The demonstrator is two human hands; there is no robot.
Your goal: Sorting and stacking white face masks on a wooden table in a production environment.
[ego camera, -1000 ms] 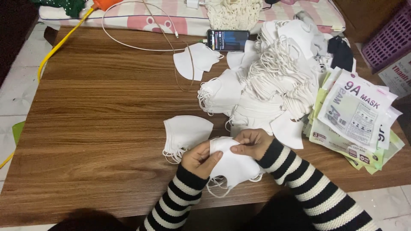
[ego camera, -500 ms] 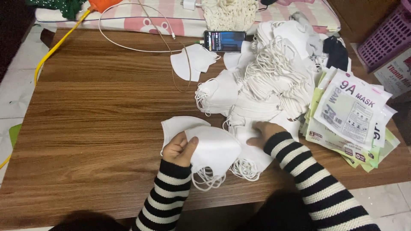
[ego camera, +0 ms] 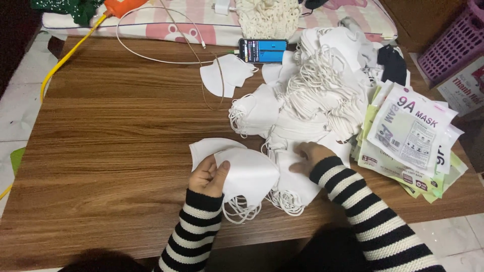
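The left hand (ego camera: 207,176) holds a white mask (ego camera: 249,176) by its edge, with the thumb on top and the fingers closed around it, just above the table (ego camera: 111,131). The ear loops of this mask hang down in front of the sleeve. Under it lies a small stack (ego camera: 212,147) of flat masks, so it seems that a few masks are already sorted and laid there. The right hand (ego camera: 308,155) rests with open, flat fingers on the near edge of the big pile (ego camera: 312,95) of loose masks and grips nothing; it touches a mask (ego camera: 297,181) that lies just beside the held one. The pile is much bigger than the stack, so most of the work looks not yet done. To the right of the pile there are printed packets (ego camera: 411,136), near the table edge; whether they are empty or filled cannot be told. Two more masks (ego camera: 224,75) lie apart, further back, near a phone (ego camera: 262,50) and a white cable (ego camera: 146,55).
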